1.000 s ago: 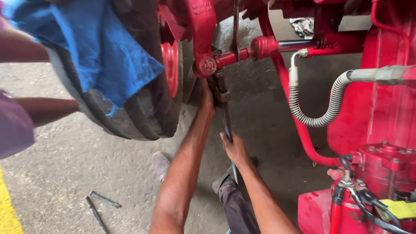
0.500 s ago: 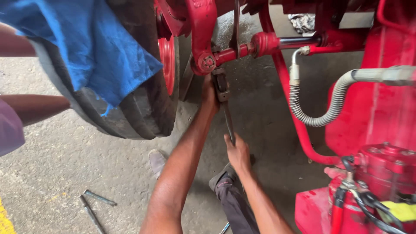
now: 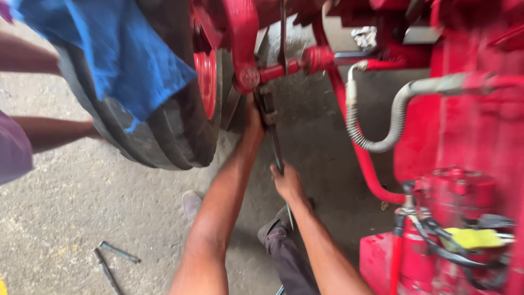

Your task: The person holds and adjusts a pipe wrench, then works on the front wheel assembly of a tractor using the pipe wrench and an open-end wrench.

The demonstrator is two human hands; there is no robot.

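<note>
Concrete floor (image 3: pixel 82 207), frame centre: left hand (image 3: pixel 252 117) reaches up, gripping wrench (image 3: pixel 271 123) head; right hand (image 3: pixel 287 183) clamps its handle.

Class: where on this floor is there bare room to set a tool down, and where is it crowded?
Bare concrete lies between the tyre, the left forearm and the loose metal rods. It is crowded where the left hand and right hand work the wrench beside the hose.
</note>
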